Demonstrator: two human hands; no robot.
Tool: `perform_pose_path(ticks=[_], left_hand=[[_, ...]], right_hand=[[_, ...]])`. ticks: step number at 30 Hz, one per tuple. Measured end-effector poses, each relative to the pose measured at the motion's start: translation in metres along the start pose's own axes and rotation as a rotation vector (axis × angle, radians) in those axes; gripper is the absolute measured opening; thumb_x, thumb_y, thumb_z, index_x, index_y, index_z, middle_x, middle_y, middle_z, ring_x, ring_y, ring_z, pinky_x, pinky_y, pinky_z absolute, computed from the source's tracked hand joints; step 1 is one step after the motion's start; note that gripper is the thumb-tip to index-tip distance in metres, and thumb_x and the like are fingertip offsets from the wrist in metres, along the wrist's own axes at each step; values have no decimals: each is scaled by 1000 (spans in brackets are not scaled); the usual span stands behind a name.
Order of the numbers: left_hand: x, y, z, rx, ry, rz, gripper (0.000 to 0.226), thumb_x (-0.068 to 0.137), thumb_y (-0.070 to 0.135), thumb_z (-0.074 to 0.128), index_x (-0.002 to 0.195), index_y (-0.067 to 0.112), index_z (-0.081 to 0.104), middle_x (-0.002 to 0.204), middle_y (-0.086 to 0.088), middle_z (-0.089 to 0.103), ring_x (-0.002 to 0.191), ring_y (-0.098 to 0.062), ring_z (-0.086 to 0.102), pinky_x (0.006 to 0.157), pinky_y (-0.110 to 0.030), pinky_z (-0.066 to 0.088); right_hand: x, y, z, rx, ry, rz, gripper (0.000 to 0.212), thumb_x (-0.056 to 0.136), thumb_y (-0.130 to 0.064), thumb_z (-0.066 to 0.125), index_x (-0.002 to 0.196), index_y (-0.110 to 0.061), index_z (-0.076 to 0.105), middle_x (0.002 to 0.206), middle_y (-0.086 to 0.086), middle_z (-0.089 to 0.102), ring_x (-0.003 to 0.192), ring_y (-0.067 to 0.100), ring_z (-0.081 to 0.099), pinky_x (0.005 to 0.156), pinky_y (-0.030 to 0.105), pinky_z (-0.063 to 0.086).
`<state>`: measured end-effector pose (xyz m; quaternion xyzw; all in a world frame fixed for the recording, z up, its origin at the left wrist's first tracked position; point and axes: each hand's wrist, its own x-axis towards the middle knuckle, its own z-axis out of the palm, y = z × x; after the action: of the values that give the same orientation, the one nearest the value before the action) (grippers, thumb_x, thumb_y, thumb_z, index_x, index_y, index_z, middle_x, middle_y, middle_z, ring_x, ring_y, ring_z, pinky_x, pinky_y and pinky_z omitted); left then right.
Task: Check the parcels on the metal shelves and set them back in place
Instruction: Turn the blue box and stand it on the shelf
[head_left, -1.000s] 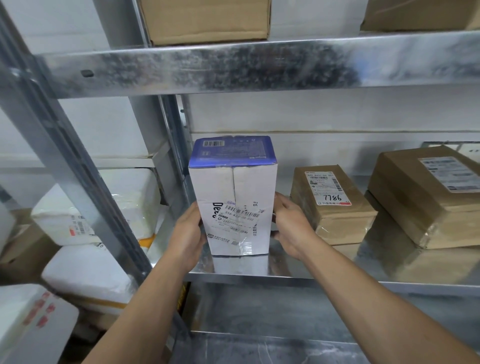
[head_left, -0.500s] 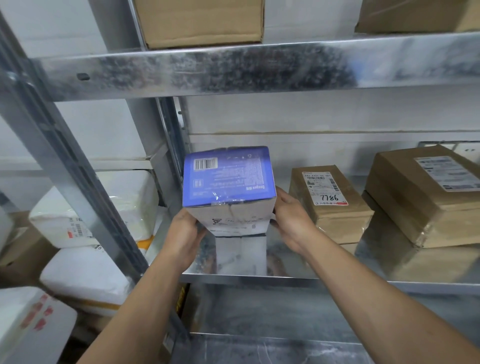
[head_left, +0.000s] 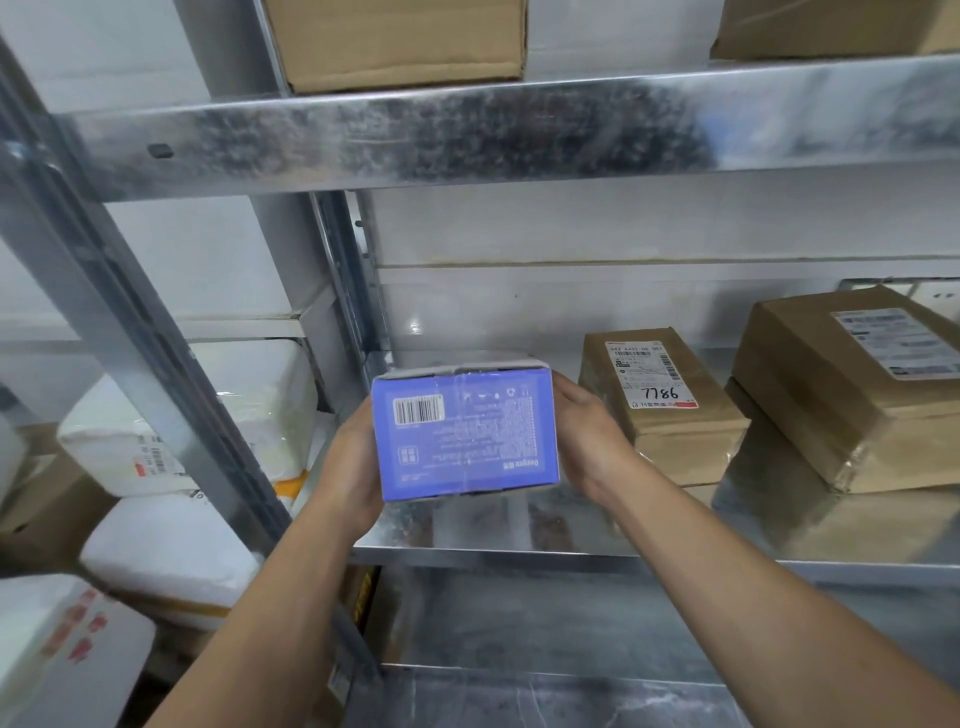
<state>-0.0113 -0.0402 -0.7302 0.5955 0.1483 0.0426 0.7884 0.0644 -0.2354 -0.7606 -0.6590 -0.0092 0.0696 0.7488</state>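
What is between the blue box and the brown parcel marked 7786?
In the head view, only the right hand lies there, holding the side of the blue box, near the brown parcel.

Quantities in view:
Blue box: 1.
Hands: 2, left hand and right hand.
Brown parcels: 2, small parcel and large parcel.
Cartons: 2.
Foam boxes: 3 plainly visible.
Shelves: 3 levels.

Both forearms are extending forward and converging. The left hand is gripping the left side of the blue box; the right hand is gripping its right side, fingers mostly hidden.
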Motion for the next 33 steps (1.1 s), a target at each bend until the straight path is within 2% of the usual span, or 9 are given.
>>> perform_pose_path(ticks=[3, 5, 9, 12, 15, 17, 19, 25, 33], left_hand=[[-2, 2, 1, -68, -51, -45, 29, 102, 33, 53, 84, 15, 66, 65, -3, 73, 54, -20, 72, 44, -30, 57], [0, 2, 0, -127, -104, -83, 37, 103, 45, 47, 93, 16, 68, 74, -5, 76, 61, -21, 74, 48, -32, 59], [6, -2, -5, -118, -115, -79, 49, 104, 54, 36, 124, 21, 68, 105, -6, 78, 88, -23, 76, 76, -39, 58], [8, -5, -5, -85, -90, -29, 44, 106, 49, 36, 126, 25, 68, 121, -5, 74, 106, -25, 72, 95, -44, 51], [7, -7, -3, -100, -101, -23, 36, 105, 44, 43, 116, 27, 73, 117, -4, 76, 108, -25, 71, 95, -43, 51], [7, -8, -2, -96, -114, -16, 31, 106, 38, 46, 122, 27, 70, 120, -4, 75, 113, -25, 70, 98, -44, 50], [8, -11, -2, -85, -125, -5, 32, 107, 30, 44, 134, 29, 62, 125, -2, 73, 119, -25, 67, 104, -46, 48], [11, -20, -8, -75, -119, -18, 39, 108, 22, 41, 144, 29, 54, 129, 0, 71, 123, -25, 65, 111, -53, 44], [12, -24, -8, -59, -88, -26, 31, 108, 21, 43, 128, 33, 62, 122, 1, 74, 120, -26, 67, 107, -51, 47]], right_hand=[[-3, -4, 0, 4, -25, -12, 38, 108, -30, 54, 145, -26, 59, 118, 0, 77, 115, 29, 69, 92, 35, 56], [-6, -6, 1, 17, -33, -11, 39, 108, -32, 53, 146, -27, 58, 121, -3, 76, 118, 24, 68, 86, 27, 53], [-8, -6, 1, 74, -39, -4, 37, 108, -31, 51, 144, -26, 59, 105, -11, 77, 97, 9, 68, 77, 19, 53], [-11, -6, 1, 118, -59, 11, 38, 106, -32, 55, 143, -26, 60, 114, -13, 76, 104, 6, 69, 86, 23, 52], [-14, -5, 2, 161, -74, 18, 39, 105, -29, 57, 144, -25, 60, 125, -14, 73, 121, 8, 65, 100, 26, 50], [-14, -3, 2, 183, -70, 16, 40, 104, -23, 59, 144, -24, 59, 126, -12, 72, 124, 11, 64, 106, 31, 47], [-13, -1, 1, 207, -66, 17, 39, 103, -18, 60, 142, -24, 60, 126, -8, 73, 124, 13, 64, 107, 33, 46], [-17, 5, 1, 230, -52, 49, 41, 102, -11, 59, 142, -21, 60, 119, -6, 76, 110, 12, 68, 100, 29, 48], [-19, 4, 1, 212, -44, 79, 41, 102, -12, 60, 142, -22, 60, 115, -7, 77, 104, 10, 69, 96, 28, 49]])
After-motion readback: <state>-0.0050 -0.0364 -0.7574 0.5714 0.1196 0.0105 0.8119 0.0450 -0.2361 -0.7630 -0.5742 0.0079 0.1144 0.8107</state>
